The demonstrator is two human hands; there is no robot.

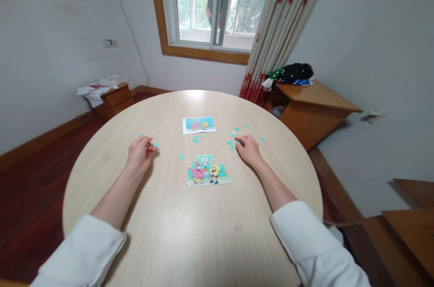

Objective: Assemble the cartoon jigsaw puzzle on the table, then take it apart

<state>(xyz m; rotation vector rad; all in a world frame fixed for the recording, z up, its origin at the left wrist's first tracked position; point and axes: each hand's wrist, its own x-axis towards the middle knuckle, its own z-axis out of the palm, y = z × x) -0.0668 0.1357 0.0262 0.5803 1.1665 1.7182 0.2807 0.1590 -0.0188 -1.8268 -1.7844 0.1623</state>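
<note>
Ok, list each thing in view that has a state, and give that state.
Puzzle: partly assembled, upper edge ragged
Loose pieces: scattered, apart from the puzzle
Printed picture: lying picture side up
Left hand: fingers bent; grip unclear
Right hand: fingers bent, at some loose pieces; grip unclear
Curtain: drawn aside
Cloths: heaped

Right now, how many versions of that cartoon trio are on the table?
2: the printed sheet, farther off on the table, and the partly assembled puzzle, nearer the person. Neither hand covers them, and no third shows.
</note>
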